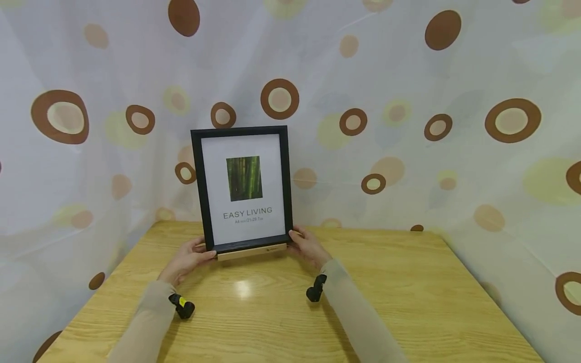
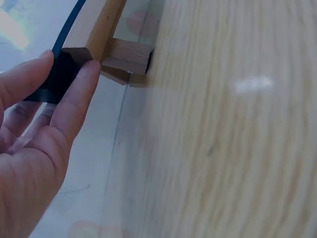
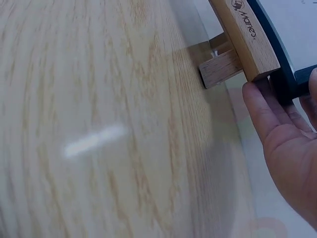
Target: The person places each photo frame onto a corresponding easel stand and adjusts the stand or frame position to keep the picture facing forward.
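Note:
A black picture frame (image 1: 290, 191) with a white sheet and a green bamboo picture stands upright, tilted slightly, on the ledge of a small wooden stand (image 1: 252, 252). The left hand (image 1: 187, 259) grips the frame's lower left corner, thumb in front; in the left wrist view its fingers (image 2: 74, 99) lie by the end of the ledge. At the lower right corner the right hand (image 1: 309, 247) grips the frame, a finger touching the ledge end in the right wrist view. Wooden feet of the stand (image 3: 221, 68) show beneath the ledge. The frame hides the rest of the stand.
The light wooden table (image 1: 408, 287) reaches to a white curtain (image 1: 317, 60) with brown and yellow spots behind and at both sides. Small black devices (image 1: 182, 305) are strapped at both wrists.

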### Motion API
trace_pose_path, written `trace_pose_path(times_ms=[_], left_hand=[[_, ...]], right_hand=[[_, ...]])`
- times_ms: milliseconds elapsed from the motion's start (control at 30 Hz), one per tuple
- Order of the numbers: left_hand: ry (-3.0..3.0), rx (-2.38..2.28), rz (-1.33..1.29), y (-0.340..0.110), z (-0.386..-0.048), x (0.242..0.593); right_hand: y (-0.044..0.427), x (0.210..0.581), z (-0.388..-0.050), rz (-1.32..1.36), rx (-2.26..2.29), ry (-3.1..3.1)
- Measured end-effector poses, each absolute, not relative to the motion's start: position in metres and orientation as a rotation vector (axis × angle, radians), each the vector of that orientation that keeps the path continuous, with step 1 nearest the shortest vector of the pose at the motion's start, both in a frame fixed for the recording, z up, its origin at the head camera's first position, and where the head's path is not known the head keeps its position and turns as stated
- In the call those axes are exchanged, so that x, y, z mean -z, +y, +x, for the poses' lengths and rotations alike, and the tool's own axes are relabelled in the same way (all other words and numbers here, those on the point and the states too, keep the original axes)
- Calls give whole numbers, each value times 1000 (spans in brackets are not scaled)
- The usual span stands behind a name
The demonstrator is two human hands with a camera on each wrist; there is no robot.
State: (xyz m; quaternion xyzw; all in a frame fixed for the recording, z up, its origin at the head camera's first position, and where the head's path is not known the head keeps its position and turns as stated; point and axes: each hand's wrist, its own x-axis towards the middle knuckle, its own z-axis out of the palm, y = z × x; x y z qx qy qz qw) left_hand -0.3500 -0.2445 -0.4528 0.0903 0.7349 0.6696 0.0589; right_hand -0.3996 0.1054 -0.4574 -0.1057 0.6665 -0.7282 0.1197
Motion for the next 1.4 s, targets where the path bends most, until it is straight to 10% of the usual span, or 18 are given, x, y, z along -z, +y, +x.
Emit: trace_pose_path(times_ms=[1400], left_hand=[[2100,-1986,273,-172,-377,451]], right_hand=[[206,472,-382,-471,2120,1874]])
